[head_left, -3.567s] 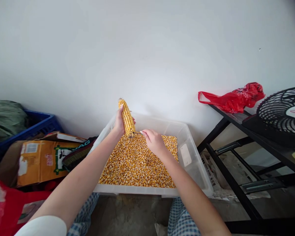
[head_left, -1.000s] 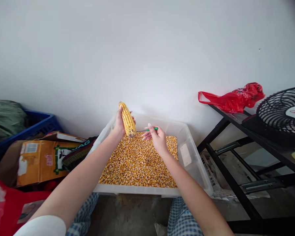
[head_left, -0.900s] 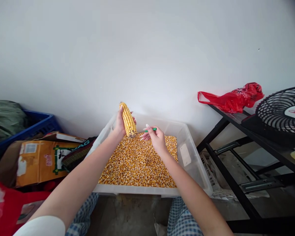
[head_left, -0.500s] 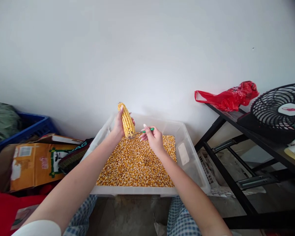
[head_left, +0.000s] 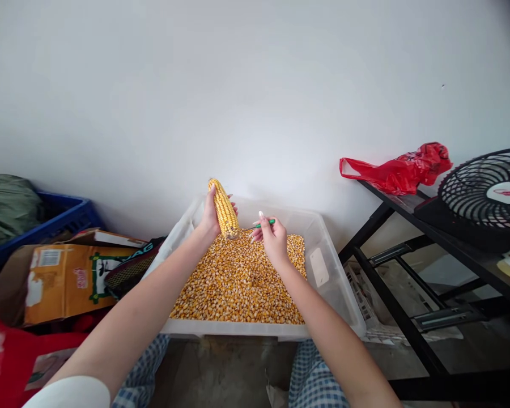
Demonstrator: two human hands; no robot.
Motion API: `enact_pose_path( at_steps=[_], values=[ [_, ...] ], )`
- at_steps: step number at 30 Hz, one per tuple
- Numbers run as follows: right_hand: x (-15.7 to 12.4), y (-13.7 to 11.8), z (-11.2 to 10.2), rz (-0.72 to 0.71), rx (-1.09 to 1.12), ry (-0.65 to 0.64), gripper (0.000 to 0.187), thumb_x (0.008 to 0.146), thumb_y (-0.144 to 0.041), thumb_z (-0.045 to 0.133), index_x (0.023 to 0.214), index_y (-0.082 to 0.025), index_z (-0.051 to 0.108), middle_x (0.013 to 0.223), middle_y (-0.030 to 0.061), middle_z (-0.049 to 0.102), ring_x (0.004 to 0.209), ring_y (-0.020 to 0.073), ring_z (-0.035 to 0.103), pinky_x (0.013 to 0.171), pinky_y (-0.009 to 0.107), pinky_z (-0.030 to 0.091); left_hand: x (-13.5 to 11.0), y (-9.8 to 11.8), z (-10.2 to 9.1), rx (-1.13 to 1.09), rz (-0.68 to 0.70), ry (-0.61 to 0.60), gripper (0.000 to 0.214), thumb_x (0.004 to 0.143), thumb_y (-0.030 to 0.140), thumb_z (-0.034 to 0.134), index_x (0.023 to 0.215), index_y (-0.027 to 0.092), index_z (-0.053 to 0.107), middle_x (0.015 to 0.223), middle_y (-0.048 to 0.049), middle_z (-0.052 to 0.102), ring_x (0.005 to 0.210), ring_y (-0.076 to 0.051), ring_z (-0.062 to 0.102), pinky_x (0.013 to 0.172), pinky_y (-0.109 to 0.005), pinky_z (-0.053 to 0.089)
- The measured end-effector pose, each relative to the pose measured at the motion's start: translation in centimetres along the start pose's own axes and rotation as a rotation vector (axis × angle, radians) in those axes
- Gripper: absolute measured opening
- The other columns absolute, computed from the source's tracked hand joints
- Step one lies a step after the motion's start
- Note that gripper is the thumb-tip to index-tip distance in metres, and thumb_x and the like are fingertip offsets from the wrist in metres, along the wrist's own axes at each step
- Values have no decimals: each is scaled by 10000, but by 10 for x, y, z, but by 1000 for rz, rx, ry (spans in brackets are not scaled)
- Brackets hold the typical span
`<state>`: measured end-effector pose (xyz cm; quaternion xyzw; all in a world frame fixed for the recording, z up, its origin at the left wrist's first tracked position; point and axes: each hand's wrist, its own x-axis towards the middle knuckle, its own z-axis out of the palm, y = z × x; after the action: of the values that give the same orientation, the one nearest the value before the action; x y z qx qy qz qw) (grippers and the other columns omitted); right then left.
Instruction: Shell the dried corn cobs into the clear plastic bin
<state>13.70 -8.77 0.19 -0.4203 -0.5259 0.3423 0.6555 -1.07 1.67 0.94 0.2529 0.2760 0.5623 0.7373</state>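
My left hand [head_left: 211,215] is wrapped round a yellow corn cob [head_left: 223,208], which tilts with its top end up and to the left. Its kernel rows look full along the visible side. To the right, my right hand [head_left: 274,238] pinches a green-handled tool [head_left: 272,221] with a thin metal shaft, probably a small screwdriver. The shaft points left at the cob's lower end; whether its tip touches is too small to tell. Beneath both hands, loose corn kernels [head_left: 238,289] fill much of a translucent plastic bin [head_left: 340,289].
Left of the bin lie an orange cardboard box [head_left: 68,283], a dark mesh bag [head_left: 130,272] and a blue crate [head_left: 68,218]. On the right, a black table [head_left: 463,241] bears a red plastic bag [head_left: 408,170] and a fan [head_left: 488,192]. A pale wall [head_left: 255,102] stands behind.
My right hand has drawn slightly to the right with the tool, away from the cob's end. The cob and left hand sit a little further right, partly because the view shifted.
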Motion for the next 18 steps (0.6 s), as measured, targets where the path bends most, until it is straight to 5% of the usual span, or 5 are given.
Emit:
enact_pose_path(
  at_steps=[8, 18],
  values=[
    [-3, -3, 5, 57, 120, -47, 348, 788, -500, 532, 753, -154, 548, 553, 6, 621, 428, 108, 580, 426, 213, 464, 0, 2, -2, -12, -8, 19, 560, 705, 647, 492, 946, 145, 558, 587, -55, 591, 483, -172, 579, 475, -294, 479],
    [-6, -3, 5, 14, -29, -50, 326, 795, -487, 530, 746, -166, 550, 535, -13, 601, 427, 97, 563, 451, 208, 469, -5, -1, 4, 26, -2, 1, 542, 702, 645, 493, 921, 154, 553, 557, -43, 576, 466, -173, 572, 470, -296, 478]
  ],
)
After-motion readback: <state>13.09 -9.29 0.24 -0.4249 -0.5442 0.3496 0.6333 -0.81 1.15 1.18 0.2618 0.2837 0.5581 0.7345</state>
